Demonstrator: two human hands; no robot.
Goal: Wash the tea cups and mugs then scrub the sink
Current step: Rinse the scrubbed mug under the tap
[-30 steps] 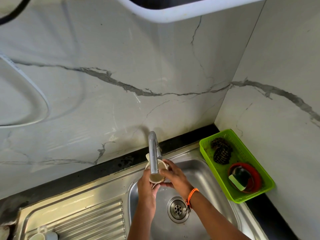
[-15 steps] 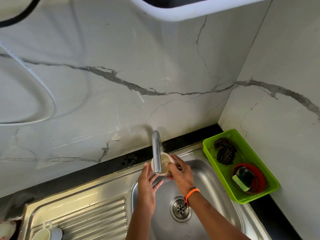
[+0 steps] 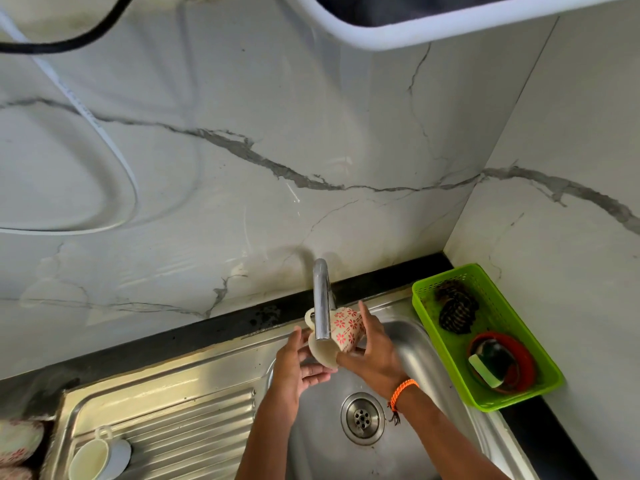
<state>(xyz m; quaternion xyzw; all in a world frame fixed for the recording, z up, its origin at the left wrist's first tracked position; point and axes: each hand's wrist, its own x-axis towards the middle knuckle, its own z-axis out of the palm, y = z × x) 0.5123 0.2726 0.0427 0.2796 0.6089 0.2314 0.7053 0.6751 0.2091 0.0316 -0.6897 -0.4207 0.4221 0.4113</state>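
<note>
A cream tea cup with red flower print [image 3: 344, 329] is tipped on its side under the chrome tap [image 3: 321, 299], mouth facing down toward me. My right hand [image 3: 375, 355], with an orange cord at the wrist, grips the cup's body from the right. My left hand [image 3: 299, 365] sits open just below the cup's rim, palm up, fingers touching the rim. Both are above the steel sink basin [image 3: 415, 344], with its drain [image 3: 362, 418] below. Another cream cup [image 3: 93, 459] lies on the draining board at the lower left.
A green plastic basket [image 3: 540, 389] at the sink's right holds a dark scrubber [image 3: 455, 311] and a red dish with a sponge [image 3: 498, 365]. The ribbed draining board [image 3: 194, 431] lies left of the basin. More flowered crockery [image 3: 17, 441] shows at the far left edge. A white basin rim [image 3: 398, 32] hangs overhead.
The cup has been turned from mouth-up under the tap onto its side, showing its flowered wall. My left hand has opened below the rim. The view has shifted slightly down.
</note>
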